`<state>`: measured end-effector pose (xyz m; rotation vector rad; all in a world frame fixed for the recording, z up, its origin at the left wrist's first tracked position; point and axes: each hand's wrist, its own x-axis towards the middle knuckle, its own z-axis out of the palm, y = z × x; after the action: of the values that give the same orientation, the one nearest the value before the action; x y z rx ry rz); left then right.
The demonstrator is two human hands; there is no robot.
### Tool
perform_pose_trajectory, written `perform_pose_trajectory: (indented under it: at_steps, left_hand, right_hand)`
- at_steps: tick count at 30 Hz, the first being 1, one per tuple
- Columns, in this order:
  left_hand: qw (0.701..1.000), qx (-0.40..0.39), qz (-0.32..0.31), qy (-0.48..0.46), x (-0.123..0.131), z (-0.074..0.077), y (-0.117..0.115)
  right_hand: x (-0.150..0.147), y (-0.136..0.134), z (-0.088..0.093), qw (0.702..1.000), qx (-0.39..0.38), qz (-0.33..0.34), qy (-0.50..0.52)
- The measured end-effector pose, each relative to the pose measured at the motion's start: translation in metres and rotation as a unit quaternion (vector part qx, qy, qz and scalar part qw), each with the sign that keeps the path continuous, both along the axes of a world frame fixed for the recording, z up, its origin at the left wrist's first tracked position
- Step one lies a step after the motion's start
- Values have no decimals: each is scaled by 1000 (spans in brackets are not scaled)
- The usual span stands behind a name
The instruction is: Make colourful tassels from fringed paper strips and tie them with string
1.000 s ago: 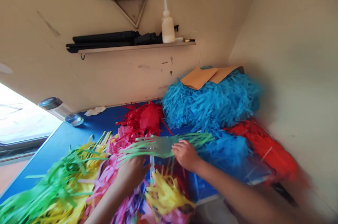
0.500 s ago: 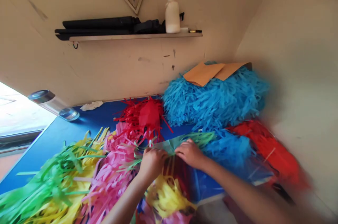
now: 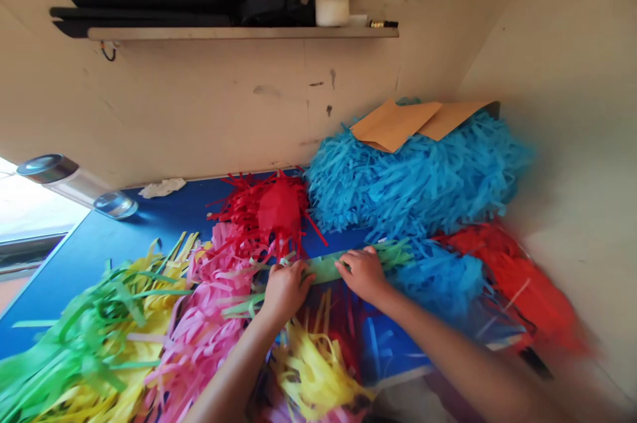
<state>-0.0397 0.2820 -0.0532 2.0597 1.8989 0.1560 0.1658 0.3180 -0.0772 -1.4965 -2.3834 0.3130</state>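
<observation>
A pale green fringed tissue paper stretches sideways between my two hands, its cut strips spreading at both ends. Closed on its left part is my left hand, with the thumb pointing inward. My right hand grips its right part, fingers curled and fingertips turned left. Pink paper fringe lies beside my left hand, and blue fringe is right of my right hand. Below my hands is a bunch of yellow fringe.
A large light-blue fringe pile carries orange paper sheets. Red fringes lie at the back. Green strips cover the left of the blue table, near a glass bottle. A shelf is on the wall.
The view has tilted down and come closer. My hands have moved slightly apart, and the green paper between them now lies flatter and shows more.
</observation>
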Motion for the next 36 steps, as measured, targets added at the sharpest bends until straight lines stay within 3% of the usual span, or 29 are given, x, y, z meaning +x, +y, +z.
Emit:
perform_pose_trajectory:
  at_steps: [9, 21, 26, 28, 30, 32, 34, 36]
  left_hand:
    - [993, -54, 78, 65, 7, -3, 6]
    - [989, -68, 78, 106, 7, -5, 12]
    - [991, -10, 58, 119, 8, 1, 7]
    - [991, 59, -2, 117, 8, 3, 6]
    - [983, 94, -110, 110, 8, 5, 6]
    - [971, 80, -198, 104, 8, 7, 7]
    - [966, 67, -227, 107, 9, 9, 7]
    - [966, 71, -224, 112, 11, 12, 5]
  right_hand:
    - [0, 6, -7, 999, -24, -27, -7]
    - [-6, 12, -11, 997, -57, -57, -4]
    - [-1, 14, -1, 996, -33, -81, -14]
    - [4, 15, 11, 994, 14, -107, -29]
    - [10, 13, 23, 996, 53, -62, -37]
    - [15, 11, 30, 995, 50, 79, -35]
    - [19, 9, 30, 976, 26, 211, -38]
    - [21, 11, 25, 967, 16, 249, -43]
